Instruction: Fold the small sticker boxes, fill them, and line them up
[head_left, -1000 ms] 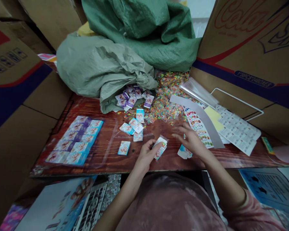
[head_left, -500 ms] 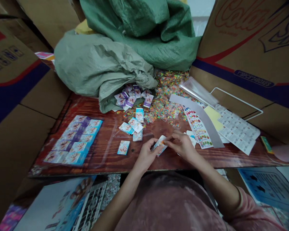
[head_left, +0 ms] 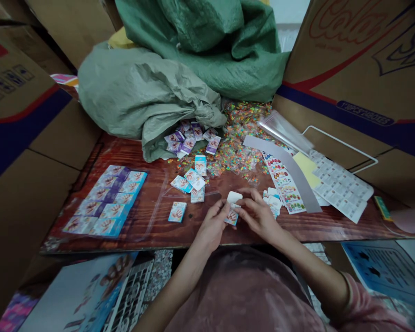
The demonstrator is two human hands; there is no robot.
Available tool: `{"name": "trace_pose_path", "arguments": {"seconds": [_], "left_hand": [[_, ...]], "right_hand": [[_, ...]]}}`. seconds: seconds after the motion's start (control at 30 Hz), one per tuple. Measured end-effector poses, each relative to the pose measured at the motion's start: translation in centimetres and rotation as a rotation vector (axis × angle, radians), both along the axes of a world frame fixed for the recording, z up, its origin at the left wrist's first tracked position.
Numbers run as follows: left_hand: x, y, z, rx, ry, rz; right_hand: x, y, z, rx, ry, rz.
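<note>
Both my hands meet over the near edge of a dark wooden table (head_left: 131, 230). My left hand (head_left: 212, 225) and my right hand (head_left: 259, 214) pinch one small white and blue box (head_left: 233, 207) between them, its white flap standing open at the top. A few more small boxes (head_left: 272, 199) lie just right of my right hand. Loose boxes (head_left: 192, 180) sit a little ahead of my left hand, with a single box (head_left: 177, 211) to its left.
A neat block of filled boxes (head_left: 107, 200) lies at the table's left. Green woven sacks (head_left: 148, 92) spill purple boxes (head_left: 190, 140) at the back. Colourful small bits (head_left: 240, 138), sticker sheets (head_left: 285, 184), and white sheets (head_left: 342, 184) lie right. Big cartons wall both sides.
My right hand came in from the right to join my left hand on the small box. The box has turned upright and its white flap now stands open.
</note>
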State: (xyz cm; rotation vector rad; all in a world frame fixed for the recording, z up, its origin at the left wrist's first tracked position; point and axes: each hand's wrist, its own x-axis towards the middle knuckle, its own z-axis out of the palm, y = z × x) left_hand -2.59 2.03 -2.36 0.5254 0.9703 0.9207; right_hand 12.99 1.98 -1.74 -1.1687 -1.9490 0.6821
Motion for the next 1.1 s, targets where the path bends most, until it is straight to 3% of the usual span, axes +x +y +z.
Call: {"name": "trace_pose_path", "arguments": {"seconds": [0.1,0.23,0.33,0.43,0.5,0.57,0.73,0.9,1.1], "left_hand": [[0.2,0.0,0.0,-0.021,0.074,0.074],[0.2,0.2,0.3,0.049,0.117,0.04],[0.1,0.3,0.6,0.022,0.113,0.041],[0.1,0.3,0.6,0.04,0.123,0.015],[0.2,0.2,0.3,0.091,0.148,-0.017],[0.2,0.0,-0.1,0.18,0.211,-0.029],[0.2,-0.5,-0.5,0.42,0.355,0.005],[-0.3,-0.1,0.0,0.565,0.374,-0.142],[-0.9,0.2,0.2,0.5,0.287,-0.281]], "right_hand": [[0.1,0.0,0.2,-0.054,-0.047,0.048],[0.7,0.3,0.9,-0.165,-0.041,0.142],[0.7,0.6,0.6,-0.282,0.28,0.05],[0.2,0.8,-0.2,-0.533,0.618,-0.04],[-0.2,0.9,-0.7,-0.726,0.729,-0.039],[-0.5,1.0,-1.1,-0.796,0.785,-0.095],[-0.5,1.3,-1.0,-0.628,0.732,-0.245],[-0.1,1.2,-1.0,-0.646,0.76,-0.263],[0.3,0.9,-1.7,-0.43,0.61,-0.222]]}}
